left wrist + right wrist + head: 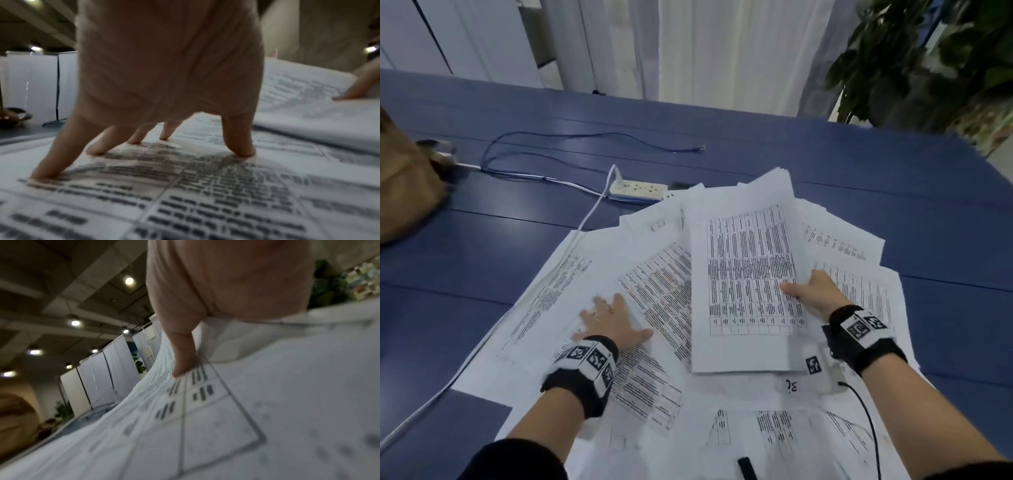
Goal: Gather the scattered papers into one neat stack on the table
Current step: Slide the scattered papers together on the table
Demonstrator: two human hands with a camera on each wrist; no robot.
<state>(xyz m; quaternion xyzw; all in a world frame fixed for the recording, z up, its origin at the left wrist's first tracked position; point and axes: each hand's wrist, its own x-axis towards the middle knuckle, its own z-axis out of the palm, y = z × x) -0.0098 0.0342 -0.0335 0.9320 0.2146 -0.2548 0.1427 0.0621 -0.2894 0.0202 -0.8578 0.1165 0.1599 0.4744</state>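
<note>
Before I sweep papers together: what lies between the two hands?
Head view: only overlapping printed sheets between left hand and right hand.

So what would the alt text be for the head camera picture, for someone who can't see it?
A person's right hand grips the edge of a partly gathered stack of printed sheets, while the left hand presses flat on loose papers spread over a blue table. A white power strip lies behind the papers.

Table: blue planked top (825,161), running to the far edge.
Beyond the table: white curtains (722,51); white panels (465,37) at left.
Right corner: leafy green plant (928,61).
Ceiling: dark, with round lamps (129,281) lit.
</note>
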